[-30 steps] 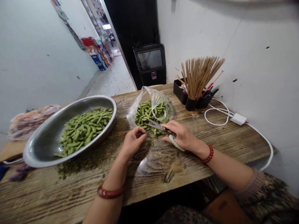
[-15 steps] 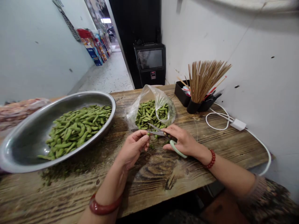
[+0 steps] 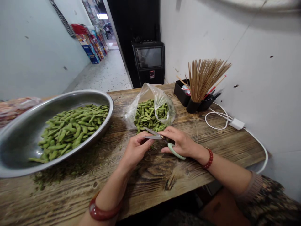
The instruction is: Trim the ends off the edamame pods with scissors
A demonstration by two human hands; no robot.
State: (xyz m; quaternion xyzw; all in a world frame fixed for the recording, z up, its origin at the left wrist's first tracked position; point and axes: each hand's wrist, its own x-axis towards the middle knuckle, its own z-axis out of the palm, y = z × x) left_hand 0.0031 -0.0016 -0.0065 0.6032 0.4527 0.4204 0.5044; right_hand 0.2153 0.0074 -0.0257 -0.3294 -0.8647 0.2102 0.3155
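My right hand holds scissors with pale green handles, their blades parted and pointing left. The blades reach over the fingertips of my left hand, which is closed in a pinch. Whatever lies between those fingers is hidden. Just behind both hands sits a clear plastic bag, its mouth towards me, with green edamame pods inside. To the left, a wide metal basin holds a large heap of edamame pods.
Green trimmings lie along the basin's near side on the wooden table. At the back right stands a black holder with many thin sticks. A white cable with an adapter runs along the right edge, near the wall.
The scissors have shifted slightly left, and their blades now lie closer over my left fingertips. My left fingers have drawn together more. The whole view has moved a little.
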